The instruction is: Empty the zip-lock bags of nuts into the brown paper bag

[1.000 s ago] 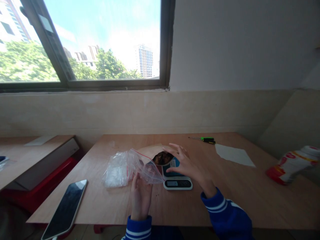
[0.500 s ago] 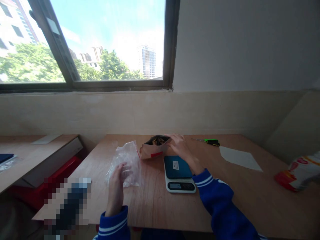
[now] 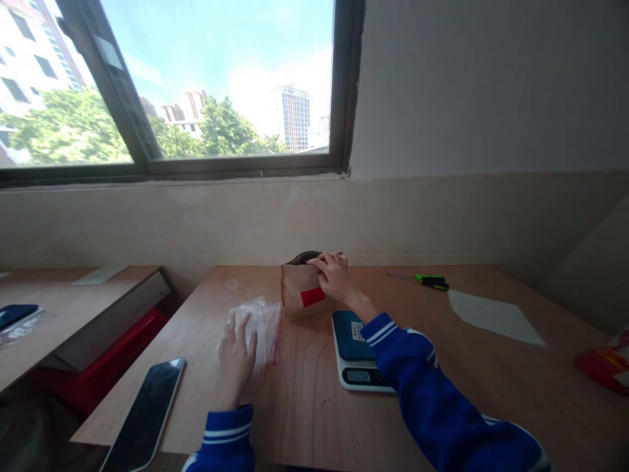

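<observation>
A brown paper bag [image 3: 295, 294] with a red label stands upright at the far side of the table, its dark mouth open at the top. My right hand [image 3: 335, 275] has its bent fingers closed on the bag's upper right rim. Left of the bag lies a crumpled clear plastic bag [image 3: 263, 328] with a reddish edge. Over its near left part is my left hand [image 3: 236, 357], fingers spread and holding nothing. Beneath my right forearm sits a kitchen scale [image 3: 350, 347] with a teal top; the sleeve covers its right side.
A phone [image 3: 147, 410] lies at the table's left front corner. Toward the back right are a green-and-black screwdriver [image 3: 430, 282] and a white paper sheet [image 3: 491, 318]. A red package [image 3: 604, 360] stands at the right edge. Another table [image 3: 59, 314] is at left.
The paper bag has gone from tilted to upright, and my right hand has shifted along its rim toward the front. The plastic bag has dropped flatter onto the table, and my left hand's fingers have spread.
</observation>
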Demonstrator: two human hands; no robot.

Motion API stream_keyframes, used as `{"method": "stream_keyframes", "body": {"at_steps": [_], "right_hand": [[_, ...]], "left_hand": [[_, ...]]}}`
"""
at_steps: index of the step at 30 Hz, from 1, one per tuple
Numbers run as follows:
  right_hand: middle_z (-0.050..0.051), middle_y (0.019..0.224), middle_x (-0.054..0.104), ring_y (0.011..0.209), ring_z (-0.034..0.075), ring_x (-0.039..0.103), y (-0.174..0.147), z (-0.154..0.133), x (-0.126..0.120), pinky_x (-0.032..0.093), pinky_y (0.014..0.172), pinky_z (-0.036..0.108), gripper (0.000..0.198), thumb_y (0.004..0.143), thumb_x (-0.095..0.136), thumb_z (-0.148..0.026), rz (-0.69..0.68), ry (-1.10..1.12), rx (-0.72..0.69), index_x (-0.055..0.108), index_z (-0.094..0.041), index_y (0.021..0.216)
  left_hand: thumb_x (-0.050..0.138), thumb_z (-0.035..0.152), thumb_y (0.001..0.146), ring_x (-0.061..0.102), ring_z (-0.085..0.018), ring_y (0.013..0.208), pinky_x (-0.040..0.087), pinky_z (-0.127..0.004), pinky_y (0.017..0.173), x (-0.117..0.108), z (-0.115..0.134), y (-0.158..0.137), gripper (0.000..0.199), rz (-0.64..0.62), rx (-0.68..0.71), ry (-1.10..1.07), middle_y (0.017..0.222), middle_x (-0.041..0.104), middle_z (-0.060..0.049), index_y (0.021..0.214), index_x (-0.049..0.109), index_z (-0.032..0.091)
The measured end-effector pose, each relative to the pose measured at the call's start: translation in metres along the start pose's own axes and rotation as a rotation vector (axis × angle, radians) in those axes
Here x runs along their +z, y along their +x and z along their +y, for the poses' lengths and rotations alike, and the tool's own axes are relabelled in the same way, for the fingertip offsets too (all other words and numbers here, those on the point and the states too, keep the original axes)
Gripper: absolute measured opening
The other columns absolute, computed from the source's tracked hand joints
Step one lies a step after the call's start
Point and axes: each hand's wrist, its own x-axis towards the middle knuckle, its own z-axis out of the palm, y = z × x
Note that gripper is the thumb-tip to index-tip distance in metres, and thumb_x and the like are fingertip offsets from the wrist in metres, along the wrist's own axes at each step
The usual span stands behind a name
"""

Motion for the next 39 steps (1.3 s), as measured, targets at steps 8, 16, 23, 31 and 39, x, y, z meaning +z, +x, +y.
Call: {"method": "stream_keyframes", "body": {"at_steps": [8,16,23,31,39], "right_hand": [[0.010,0.105,0.058,0.098,0.025,0.046,0.015,-0.003,-0.005,0.031,0.081,0.038,0.031,0.081,0.042,-0.007,-0.096,-0.106,0.067,0.066,-0.021,0.095],[0.011,0.116,0.056,0.106,0.024,0.045,0.005,-0.016,0.010,0.030,0.089,0.034,0.049,0.077,0.040,-0.001,0.062,0.045,0.037,0.055,-0.017,0.120],[0.010,0.114,0.056,0.106,0.025,0.045,0.010,-0.014,0.017,0.033,0.088,0.036,0.048,0.077,0.039,-0.002,0.063,0.063,0.126,0.061,-0.019,0.116],[0.014,0.127,0.048,0.117,0.027,0.042,-0.010,-0.023,0.001,0.033,0.097,0.042,0.054,0.071,0.045,-0.003,0.058,0.149,0.117,0.052,-0.014,0.123],[0.010,0.120,0.057,0.116,0.026,0.046,-0.068,-0.044,0.001,0.037,0.100,0.043,0.033,0.091,0.050,-0.026,0.110,0.044,0.137,0.056,-0.022,0.123]], "left_hand": [[0.030,0.029,0.096,0.026,-0.038,0.138,0.026,-0.059,0.108,0.034,0.003,-0.022,0.049,-0.402,0.053,0.403,0.155,0.022,-0.013,0.145,0.032,0.024],[0.027,0.030,0.096,0.025,-0.035,0.139,0.027,-0.056,0.108,0.027,0.005,-0.021,0.049,-0.429,0.061,0.406,0.155,0.019,-0.013,0.145,0.026,0.026],[0.026,0.034,0.096,0.026,-0.036,0.139,0.027,-0.057,0.107,0.035,-0.006,-0.022,0.050,-0.400,0.105,0.352,0.155,0.022,-0.012,0.145,0.028,0.026],[0.029,0.033,0.095,0.030,-0.037,0.138,0.027,-0.061,0.106,0.043,-0.011,-0.023,0.050,-0.335,0.118,0.280,0.154,0.025,-0.014,0.145,0.032,0.025],[0.028,0.033,0.096,0.026,-0.034,0.140,0.024,-0.056,0.109,0.037,-0.005,-0.025,0.051,-0.345,0.087,0.334,0.155,0.022,-0.011,0.146,0.028,0.025]]}}
